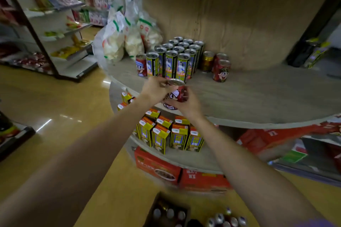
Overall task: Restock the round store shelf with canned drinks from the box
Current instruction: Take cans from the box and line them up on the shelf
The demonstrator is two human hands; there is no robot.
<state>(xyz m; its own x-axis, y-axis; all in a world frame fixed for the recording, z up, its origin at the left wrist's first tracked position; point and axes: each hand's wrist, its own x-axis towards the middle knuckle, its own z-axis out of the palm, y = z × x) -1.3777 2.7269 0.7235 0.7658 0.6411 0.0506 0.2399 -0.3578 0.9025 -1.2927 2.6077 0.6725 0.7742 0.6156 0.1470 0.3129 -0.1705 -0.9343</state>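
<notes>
Both hands hold one red can with a cartoon face just above the front edge of the round wooden shelf. My left hand grips its top left side and my right hand wraps round its lower right. Behind it stand several tall yellow-green cans, a red can at their left, and a gold can with two red cans at their right. The open box with can tops sits on the floor at the bottom, with loose cans beside it.
White snack bags crowd the shelf's left end. The lower tier holds yellow drink cartons; red cardboard cases sit under it. A straight store shelf stands at the far left across the yellow floor. The wooden core backs the shelf.
</notes>
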